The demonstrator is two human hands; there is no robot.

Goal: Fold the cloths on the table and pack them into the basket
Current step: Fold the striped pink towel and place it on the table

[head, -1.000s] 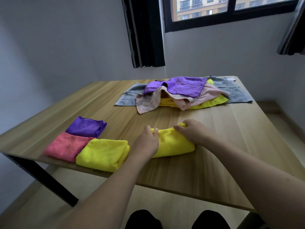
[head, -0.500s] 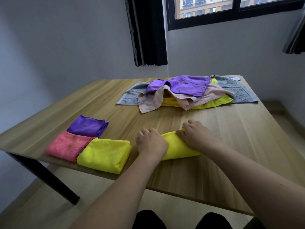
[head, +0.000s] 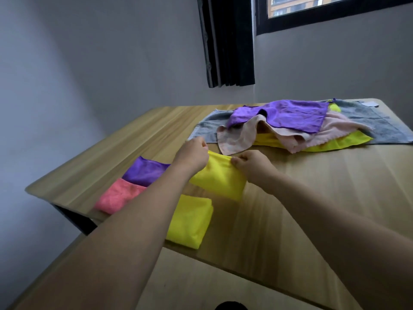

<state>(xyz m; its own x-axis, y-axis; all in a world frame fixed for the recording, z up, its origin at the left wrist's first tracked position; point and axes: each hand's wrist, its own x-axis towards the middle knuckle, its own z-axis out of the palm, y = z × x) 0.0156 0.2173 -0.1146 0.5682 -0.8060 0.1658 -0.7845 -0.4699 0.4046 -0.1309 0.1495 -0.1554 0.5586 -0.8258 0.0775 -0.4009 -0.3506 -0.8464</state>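
Note:
A folded yellow cloth (head: pixel 220 179) hangs just above the table, held at its top edge by both hands. My left hand (head: pixel 193 154) pinches its left corner and my right hand (head: pixel 252 163) pinches its right corner. Three folded cloths lie at the table's left front: a purple one (head: pixel 145 172), a pink one (head: pixel 118 195) and a yellow one (head: pixel 190 221). At the back lies a loose pile: a purple cloth (head: pixel 288 115), a beige cloth (head: pixel 241 137) and a yellow cloth (head: pixel 339 142) on a grey towel (head: pixel 380 124). No basket is in view.
The wooden table (head: pixel 312 198) stands against a grey wall, with a dark curtain (head: pixel 228 41) and a window above the back edge. A black table leg (head: pixel 73 218) shows under the left front corner.
Both hands have lifted the folded yellow cloth off the table and carried it up and to the left, toward the folded stack. The camera has tilted and moved closer.

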